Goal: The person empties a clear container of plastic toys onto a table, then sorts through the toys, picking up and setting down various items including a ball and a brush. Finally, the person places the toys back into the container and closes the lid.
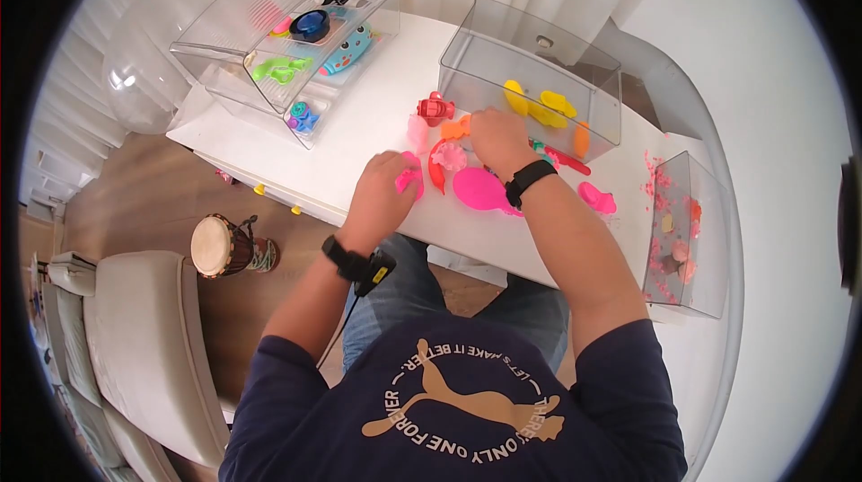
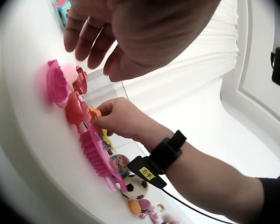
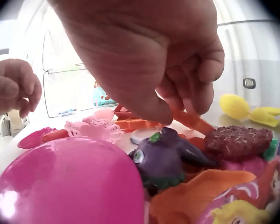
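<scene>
My right hand [image 1: 500, 139] reaches over a pile of plastic toys, thumb and fingers pinching an orange plastic toy piece [image 3: 193, 122]. In the right wrist view a purple toy with an eye [image 3: 161, 161] and a brown, rough-topped piece [image 3: 238, 141] lie under that hand. A magenta hairbrush [image 1: 480, 188] lies nearer the body, bristles down. My left hand [image 2: 140, 35] hovers over a pink toy [image 2: 57, 84] near the table's front edge, fingers loosely bent and holding nothing. Between the hands are a red curved piece [image 1: 436, 168] and a pale pink lacy piece [image 1: 449, 156].
A clear bin [image 1: 530, 42] with yellow toys and an orange piece stands behind the right hand. Another clear bin [image 1: 687, 230] with pink bits is at the right. A clear tiered case [image 1: 269, 114] holds toys at the left. A drum [image 1: 224, 247] stands on the floor.
</scene>
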The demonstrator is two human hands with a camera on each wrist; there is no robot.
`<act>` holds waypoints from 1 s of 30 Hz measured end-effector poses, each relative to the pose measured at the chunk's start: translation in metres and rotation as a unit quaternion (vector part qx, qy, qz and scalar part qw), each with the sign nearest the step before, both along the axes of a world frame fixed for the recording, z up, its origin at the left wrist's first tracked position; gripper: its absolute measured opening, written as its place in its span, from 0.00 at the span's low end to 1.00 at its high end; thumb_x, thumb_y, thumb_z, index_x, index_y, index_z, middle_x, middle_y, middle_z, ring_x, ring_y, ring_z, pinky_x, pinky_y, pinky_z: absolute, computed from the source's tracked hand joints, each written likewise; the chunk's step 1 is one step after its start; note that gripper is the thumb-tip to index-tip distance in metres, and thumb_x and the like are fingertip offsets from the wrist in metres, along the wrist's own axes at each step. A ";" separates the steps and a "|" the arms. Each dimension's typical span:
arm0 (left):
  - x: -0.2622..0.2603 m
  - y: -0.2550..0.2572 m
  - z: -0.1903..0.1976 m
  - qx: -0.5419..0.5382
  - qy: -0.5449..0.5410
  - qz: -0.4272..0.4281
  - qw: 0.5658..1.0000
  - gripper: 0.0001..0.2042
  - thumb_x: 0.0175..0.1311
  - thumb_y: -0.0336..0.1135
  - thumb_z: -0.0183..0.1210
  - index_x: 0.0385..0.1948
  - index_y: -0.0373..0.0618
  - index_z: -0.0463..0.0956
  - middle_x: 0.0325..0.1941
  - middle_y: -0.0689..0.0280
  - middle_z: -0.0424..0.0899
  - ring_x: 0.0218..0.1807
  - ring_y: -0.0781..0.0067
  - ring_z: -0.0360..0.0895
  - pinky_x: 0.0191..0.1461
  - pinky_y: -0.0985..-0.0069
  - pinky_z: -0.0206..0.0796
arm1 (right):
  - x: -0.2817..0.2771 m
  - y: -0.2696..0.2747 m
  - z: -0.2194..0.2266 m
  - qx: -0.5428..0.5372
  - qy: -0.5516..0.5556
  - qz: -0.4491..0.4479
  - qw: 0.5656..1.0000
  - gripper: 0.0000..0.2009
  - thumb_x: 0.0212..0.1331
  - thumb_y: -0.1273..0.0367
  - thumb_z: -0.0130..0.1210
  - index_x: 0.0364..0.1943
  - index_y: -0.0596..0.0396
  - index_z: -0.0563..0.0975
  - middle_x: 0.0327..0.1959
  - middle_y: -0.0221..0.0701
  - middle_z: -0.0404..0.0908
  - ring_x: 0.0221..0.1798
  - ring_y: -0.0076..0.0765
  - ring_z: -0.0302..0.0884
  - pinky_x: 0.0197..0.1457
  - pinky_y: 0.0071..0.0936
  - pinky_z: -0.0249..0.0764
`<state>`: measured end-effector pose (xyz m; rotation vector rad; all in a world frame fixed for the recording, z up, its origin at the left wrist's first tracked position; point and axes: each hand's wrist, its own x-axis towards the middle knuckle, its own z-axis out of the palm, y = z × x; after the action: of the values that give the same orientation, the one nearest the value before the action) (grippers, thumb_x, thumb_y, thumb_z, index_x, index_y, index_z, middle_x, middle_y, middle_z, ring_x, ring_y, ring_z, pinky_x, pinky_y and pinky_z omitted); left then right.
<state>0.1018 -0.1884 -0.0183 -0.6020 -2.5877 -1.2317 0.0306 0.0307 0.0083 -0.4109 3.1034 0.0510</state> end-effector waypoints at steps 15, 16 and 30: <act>-0.094 0.082 0.001 -0.311 0.040 -0.075 0.947 0.07 0.58 0.27 0.55 0.33 0.41 0.82 0.41 0.55 0.83 0.50 0.53 0.79 0.51 0.64 0.74 | 0.040 0.032 0.079 -0.381 -0.045 -0.125 0.915 0.11 0.61 0.65 0.56 0.36 0.60 0.82 0.29 0.37 0.84 0.25 0.38 0.79 0.32 0.33 0.74; -0.096 0.083 -0.003 -0.310 0.042 -0.081 0.946 0.07 0.58 0.27 0.54 0.33 0.42 0.82 0.41 0.55 0.83 0.50 0.53 0.79 0.51 0.64 0.74 | 0.050 0.038 0.084 -0.481 -0.082 -0.144 0.861 0.12 0.62 0.63 0.56 0.37 0.59 0.83 0.28 0.35 0.84 0.25 0.34 0.79 0.31 0.30 0.73; -0.106 0.098 -0.008 -0.313 0.007 -0.090 0.946 0.06 0.55 0.25 0.57 0.35 0.38 0.77 0.40 0.53 0.83 0.47 0.49 0.79 0.52 0.61 0.72 | 0.149 0.077 0.050 -0.786 -0.140 -0.201 0.568 0.14 0.66 0.59 0.58 0.40 0.57 0.83 0.27 0.28 0.80 0.27 0.22 0.77 0.29 0.19 0.69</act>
<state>-0.0045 -0.0900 -0.0258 -0.9666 -2.9514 -0.4040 0.1801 0.1080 0.0587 0.3627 1.8391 -2.4153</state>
